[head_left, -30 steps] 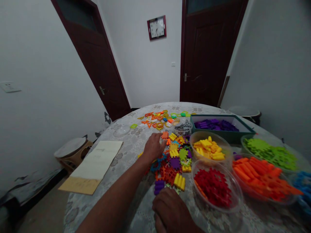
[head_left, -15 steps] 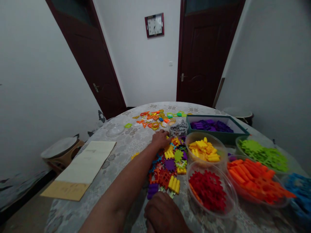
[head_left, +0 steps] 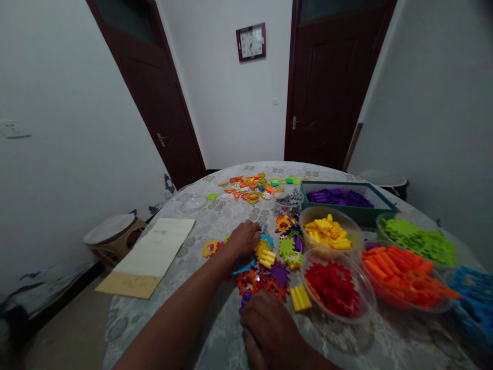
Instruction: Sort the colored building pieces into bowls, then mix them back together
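A cluster of mixed gear-shaped plastic building pieces (head_left: 280, 274) lies on the table in front of me, in red, purple, yellow, blue and orange. My left hand (head_left: 245, 239) reaches over its far left part, fingers bent down onto the pieces. At the near edge rests my right hand (head_left: 269, 318), its fingers curled together against the cluster and hiding what lies beneath. A yellow ridged piece (head_left: 267, 258) sits on top of the cluster. Another yellow ridged block (head_left: 301, 298) lies apart, right of my right hand. Several loose pieces (head_left: 286, 246) form a second group beside the bowls.
Clear bowls on the right hold red gears (head_left: 332, 288), yellow pieces (head_left: 327, 232), orange pieces (head_left: 404, 280) and green pieces (head_left: 419, 241). Behind them stands a box (head_left: 356, 210) of purple pieces. An open booklet (head_left: 154, 254) lies left; more pieces (head_left: 248, 188) are scattered farther back.
The cluster between my hands has turned and parted from the pieces near the bowls. My left hand has drawn closer to me. The separate yellow block now lies farther right.
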The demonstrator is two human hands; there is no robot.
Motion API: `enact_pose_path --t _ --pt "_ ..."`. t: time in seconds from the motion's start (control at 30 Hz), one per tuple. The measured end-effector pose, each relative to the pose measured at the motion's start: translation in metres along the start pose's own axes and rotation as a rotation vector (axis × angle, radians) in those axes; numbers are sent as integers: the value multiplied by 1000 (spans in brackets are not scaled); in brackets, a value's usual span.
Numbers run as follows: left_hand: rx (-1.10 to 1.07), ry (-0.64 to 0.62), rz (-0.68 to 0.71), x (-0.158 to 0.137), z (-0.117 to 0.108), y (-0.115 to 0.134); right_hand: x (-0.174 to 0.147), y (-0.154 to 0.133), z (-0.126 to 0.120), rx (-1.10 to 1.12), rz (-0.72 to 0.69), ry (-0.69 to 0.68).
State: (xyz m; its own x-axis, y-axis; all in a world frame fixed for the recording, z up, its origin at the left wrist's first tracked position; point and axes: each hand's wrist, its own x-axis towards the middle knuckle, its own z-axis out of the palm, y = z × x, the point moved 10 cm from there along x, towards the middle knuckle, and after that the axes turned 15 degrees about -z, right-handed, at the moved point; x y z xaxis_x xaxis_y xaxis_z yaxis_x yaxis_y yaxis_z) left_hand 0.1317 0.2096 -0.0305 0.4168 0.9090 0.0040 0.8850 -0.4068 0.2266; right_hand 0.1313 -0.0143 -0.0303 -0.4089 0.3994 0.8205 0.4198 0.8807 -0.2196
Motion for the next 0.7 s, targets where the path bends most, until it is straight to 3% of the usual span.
enact_pose_path --t 0.23,0.37,0.53,0.63,0.7 --pt "-39 52 -33 -37 -23 -10 3 -1 -1 -5 23 -22" --pt "-55 57 -33 -42 -33 -3 2 0 0 -19 27 -34" --pt "-117 121 107 -21 -37 44 2 1 0 -34 40 -34" --pt "-113 68 214 2 -23 85 1 1 -1 -33 22 -6" --pt "-79 19 212 21 -10 106 -1 3 1 -38 18 0"
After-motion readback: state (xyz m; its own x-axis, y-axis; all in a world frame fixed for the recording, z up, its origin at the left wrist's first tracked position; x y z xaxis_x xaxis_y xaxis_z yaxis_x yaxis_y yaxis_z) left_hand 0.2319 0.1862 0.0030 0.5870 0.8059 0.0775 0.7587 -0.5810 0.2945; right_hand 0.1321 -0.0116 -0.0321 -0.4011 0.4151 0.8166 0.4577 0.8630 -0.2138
